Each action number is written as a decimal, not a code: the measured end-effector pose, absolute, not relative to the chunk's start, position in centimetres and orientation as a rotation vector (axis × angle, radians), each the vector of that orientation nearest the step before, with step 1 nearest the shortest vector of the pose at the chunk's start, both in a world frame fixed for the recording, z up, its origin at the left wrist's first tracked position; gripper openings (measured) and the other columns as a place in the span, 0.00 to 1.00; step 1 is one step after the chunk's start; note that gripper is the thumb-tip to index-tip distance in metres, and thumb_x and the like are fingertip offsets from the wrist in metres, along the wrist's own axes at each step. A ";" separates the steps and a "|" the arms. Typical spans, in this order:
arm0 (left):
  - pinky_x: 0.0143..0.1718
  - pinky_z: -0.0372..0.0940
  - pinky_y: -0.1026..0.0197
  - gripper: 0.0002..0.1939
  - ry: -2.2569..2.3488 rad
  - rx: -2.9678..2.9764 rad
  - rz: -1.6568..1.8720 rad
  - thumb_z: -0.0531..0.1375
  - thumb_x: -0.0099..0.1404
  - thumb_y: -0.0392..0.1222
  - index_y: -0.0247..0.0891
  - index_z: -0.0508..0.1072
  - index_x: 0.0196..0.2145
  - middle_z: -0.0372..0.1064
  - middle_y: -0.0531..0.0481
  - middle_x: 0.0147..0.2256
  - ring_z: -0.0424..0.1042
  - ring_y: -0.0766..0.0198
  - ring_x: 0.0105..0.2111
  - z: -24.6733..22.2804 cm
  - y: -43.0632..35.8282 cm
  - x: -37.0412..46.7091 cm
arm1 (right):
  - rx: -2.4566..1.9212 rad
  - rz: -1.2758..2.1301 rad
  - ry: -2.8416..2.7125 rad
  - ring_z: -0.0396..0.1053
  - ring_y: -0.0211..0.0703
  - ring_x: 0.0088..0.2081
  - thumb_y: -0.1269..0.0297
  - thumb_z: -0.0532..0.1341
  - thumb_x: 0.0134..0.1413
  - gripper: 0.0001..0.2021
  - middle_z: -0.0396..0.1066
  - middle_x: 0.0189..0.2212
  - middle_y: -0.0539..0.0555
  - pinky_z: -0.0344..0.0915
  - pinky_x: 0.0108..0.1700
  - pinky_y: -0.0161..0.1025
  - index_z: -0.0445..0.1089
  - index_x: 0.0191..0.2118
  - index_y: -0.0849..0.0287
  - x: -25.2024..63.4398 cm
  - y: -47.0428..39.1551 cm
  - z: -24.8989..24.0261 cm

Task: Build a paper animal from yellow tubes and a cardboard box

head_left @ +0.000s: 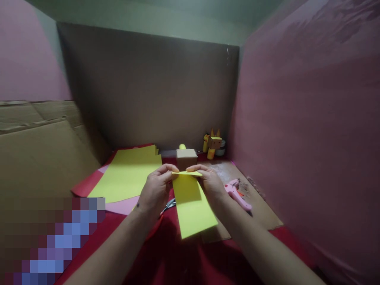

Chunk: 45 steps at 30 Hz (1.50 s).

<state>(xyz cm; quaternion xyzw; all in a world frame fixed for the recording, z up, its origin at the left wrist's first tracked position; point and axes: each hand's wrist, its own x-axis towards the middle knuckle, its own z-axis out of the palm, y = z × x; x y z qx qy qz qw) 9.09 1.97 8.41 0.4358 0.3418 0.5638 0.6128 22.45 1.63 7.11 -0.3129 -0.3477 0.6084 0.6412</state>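
Note:
A yellow paper strip [194,206] hangs between my hands, its top edge folded over. My left hand [157,188] pinches the upper left corner of the fold with thumb and fingers. At the upper right, my right hand [209,180] grips the same fold, thumb on top. The strip's lower end is free and slants toward me. Just behind the hands sits a small cardboard box [187,156]. Scissors [168,206] lie beside my left hand, partly hidden by it.
Large yellow sheets [127,170] lie at the left over pink and red sheets. A pink glue gun [239,197] rests on a cardboard piece [264,209] at the right. A cardboard animal figure [214,142] stands at the back. Walls rise on both sides.

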 end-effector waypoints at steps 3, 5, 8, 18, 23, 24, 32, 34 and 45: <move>0.23 0.61 0.69 0.04 0.747 1.056 1.315 0.62 0.46 0.31 0.36 0.72 0.23 0.68 0.55 0.19 0.67 0.70 0.20 7.8 2.3 8.7 | -0.761 1.385 -0.812 0.63 0.36 0.17 0.72 0.62 0.30 0.04 0.70 0.14 0.47 0.57 0.21 0.33 0.73 0.19 0.58 22.5 1.8 7.0; 0.24 0.61 0.69 0.05 0.754 1.099 1.316 0.61 0.47 0.30 0.36 0.73 0.23 0.70 0.54 0.20 0.67 0.70 0.21 7.4 2.5 8.4 | -0.767 1.386 -0.820 0.62 0.35 0.17 0.72 0.61 0.30 0.04 0.70 0.13 0.47 0.55 0.21 0.32 0.72 0.19 0.58 22.5 2.0 6.9; 0.22 0.60 0.69 0.06 0.802 1.153 1.250 0.60 0.47 0.29 0.36 0.75 0.24 0.71 0.54 0.20 0.66 0.70 0.19 7.4 2.6 7.9 | -0.752 1.394 -0.826 0.62 0.35 0.17 0.73 0.60 0.29 0.05 0.69 0.13 0.46 0.55 0.21 0.32 0.71 0.18 0.58 22.3 2.1 6.5; 0.24 0.61 0.67 0.11 0.846 1.238 1.194 0.64 0.55 0.46 0.34 0.77 0.28 0.68 0.51 0.21 0.65 0.69 0.22 7.6 2.2 7.2 | -0.684 1.342 -0.858 0.61 0.34 0.19 0.73 0.58 0.32 0.06 0.68 0.15 0.45 0.57 0.24 0.32 0.70 0.19 0.58 22.3 2.0 5.2; 0.27 0.62 0.66 0.12 0.854 1.290 1.124 0.69 0.51 0.41 0.37 0.74 0.33 0.71 0.52 0.27 0.69 0.68 0.25 6.3 2.6 7.1 | -0.715 1.331 -0.887 0.62 0.36 0.19 0.72 0.57 0.34 0.07 0.70 0.17 0.47 0.58 0.24 0.33 0.72 0.22 0.58 22.4 2.1 4.4; 0.27 0.63 0.66 0.13 0.860 1.305 1.135 0.68 0.51 0.41 0.37 0.73 0.34 0.71 0.52 0.28 0.69 0.68 0.25 6.1 2.7 7.1 | -0.719 1.327 -0.898 0.62 0.36 0.20 0.72 0.56 0.34 0.08 0.70 0.17 0.47 0.58 0.24 0.33 0.72 0.22 0.58 22.5 2.1 4.3; 0.28 0.64 0.65 0.14 0.922 1.410 1.197 0.68 0.52 0.42 0.36 0.72 0.36 0.71 0.52 0.27 0.69 0.67 0.26 6.2 2.6 7.5 | -0.644 1.278 -0.992 0.65 0.36 0.24 0.65 0.61 0.45 0.07 0.72 0.23 0.48 0.61 0.27 0.33 0.75 0.31 0.58 22.9 1.7 3.9; 0.30 0.65 0.64 0.13 0.916 1.424 1.227 0.68 0.52 0.43 0.36 0.73 0.34 0.73 0.50 0.29 0.70 0.65 0.28 6.3 2.4 7.6 | -0.644 1.234 -1.023 0.67 0.36 0.26 0.64 0.66 0.43 0.08 0.73 0.25 0.47 0.63 0.30 0.33 0.73 0.34 0.57 22.8 1.8 3.8; 0.31 0.65 0.66 0.12 0.935 1.371 1.309 0.70 0.48 0.45 0.36 0.77 0.28 0.74 0.49 0.28 0.70 0.65 0.29 6.8 2.2 7.6 | -0.693 1.273 -0.945 0.68 0.36 0.24 0.62 0.71 0.39 0.09 0.73 0.23 0.47 0.64 0.29 0.34 0.73 0.28 0.58 22.5 2.2 3.3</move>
